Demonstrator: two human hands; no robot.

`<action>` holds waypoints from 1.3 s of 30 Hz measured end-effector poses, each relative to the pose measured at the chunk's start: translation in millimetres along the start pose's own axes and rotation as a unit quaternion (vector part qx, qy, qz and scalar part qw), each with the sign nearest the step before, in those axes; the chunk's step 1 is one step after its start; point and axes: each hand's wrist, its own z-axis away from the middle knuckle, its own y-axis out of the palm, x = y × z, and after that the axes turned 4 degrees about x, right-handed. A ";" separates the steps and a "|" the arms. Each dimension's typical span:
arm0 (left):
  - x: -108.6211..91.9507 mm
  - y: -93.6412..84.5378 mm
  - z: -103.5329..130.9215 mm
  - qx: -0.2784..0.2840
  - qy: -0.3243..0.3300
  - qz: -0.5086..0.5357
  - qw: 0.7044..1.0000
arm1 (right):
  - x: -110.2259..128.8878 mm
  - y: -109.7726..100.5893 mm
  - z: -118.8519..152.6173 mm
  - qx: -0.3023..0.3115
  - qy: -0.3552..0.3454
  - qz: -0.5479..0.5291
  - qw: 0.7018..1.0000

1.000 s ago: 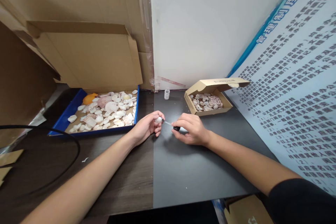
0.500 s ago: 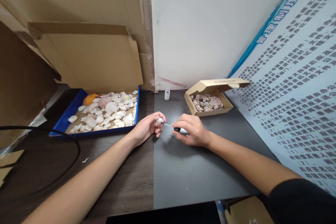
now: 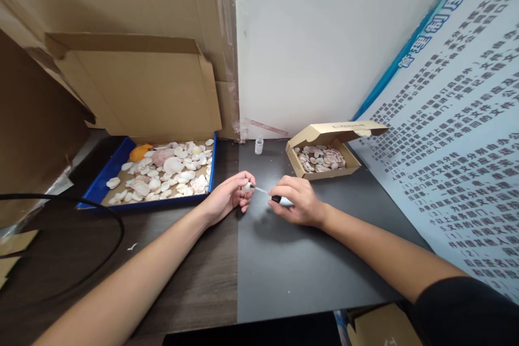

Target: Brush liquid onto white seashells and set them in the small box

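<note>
Pinched in the fingertips of my left hand (image 3: 235,193) is a small white shell (image 3: 248,187), with a small dark spot at its right side. My right hand (image 3: 298,200) grips a pen-like tool (image 3: 284,200) with a white body and a black front part. A thin pale stem reaches from the tool to the shell's right edge; whether it touches is too small to tell. Some fingers of each hand are hidden behind others. Just beyond the hands stands a small clear bottle (image 3: 258,146) with a white label.
At left, a blue-edged cardboard box (image 3: 93,184) with a raised lid holds many shells (image 3: 173,166). A smaller cardboard box (image 3: 328,174) with shells stands at right. A black cable (image 3: 117,221) loops over the left side. A white board (image 3: 300,54) closes the back.
The tool in my right hand has shifted very slightly to the right. A dark spot shows more plainly beside the shell. Both hands are otherwise nearly still.
</note>
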 end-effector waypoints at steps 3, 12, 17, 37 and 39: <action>-0.1 0.6 0.3 -0.003 -0.001 0.002 1.000 | 0.1 0.2 -0.4 0.008 0.003 0.013 1.000; 2.7 -0.2 -2.0 -0.009 -0.008 -0.022 1.000 | 1.2 -1.8 -2.3 0.010 -0.028 0.049 0.998; 2.3 1.7 -1.7 -0.012 -0.003 -0.023 1.000 | 3.0 -2.2 -5.0 0.033 -0.031 0.032 0.998; 2.3 -0.7 -2.2 -0.010 -0.006 -0.033 0.999 | 5.4 -0.5 -1.2 0.045 -0.052 0.011 0.998; 2.0 -0.3 -1.6 -0.014 -0.006 -0.034 0.999 | 6.0 -0.7 -1.1 0.038 -0.053 0.007 0.998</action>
